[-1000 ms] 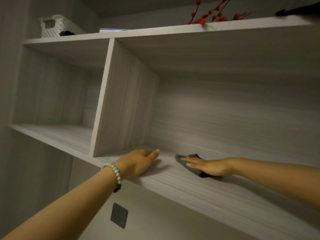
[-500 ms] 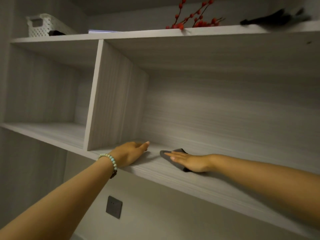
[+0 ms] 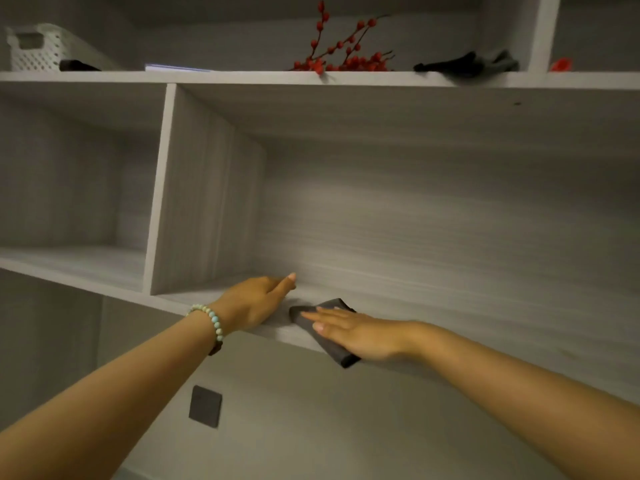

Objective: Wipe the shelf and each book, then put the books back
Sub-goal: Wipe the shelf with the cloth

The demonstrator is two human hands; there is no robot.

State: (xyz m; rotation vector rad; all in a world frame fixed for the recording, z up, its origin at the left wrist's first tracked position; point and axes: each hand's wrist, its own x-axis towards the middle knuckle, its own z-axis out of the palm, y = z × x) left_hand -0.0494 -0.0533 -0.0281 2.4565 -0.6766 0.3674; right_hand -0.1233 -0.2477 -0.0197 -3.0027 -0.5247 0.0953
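A pale wood-grain shelf runs across the view with no books on it. My right hand lies flat with straight fingers on a dark grey cloth, pressing it onto the shelf board near the front edge; one corner of the cloth hangs over the edge. Just to its left, my left hand, with a bead bracelet at the wrist, rests on the same board beside the vertical divider, fingers loosely extended toward the back panel.
The upper shelf carries a white perforated basket, a thin flat book or pad, red berry branches and a dark object. A dark wall plate sits below the shelf. The left compartment holds nothing.
The camera has tilted up and shifted, showing more of the upper shelf. My right hand has slid the cloth leftward toward my left hand, which stays on the board.
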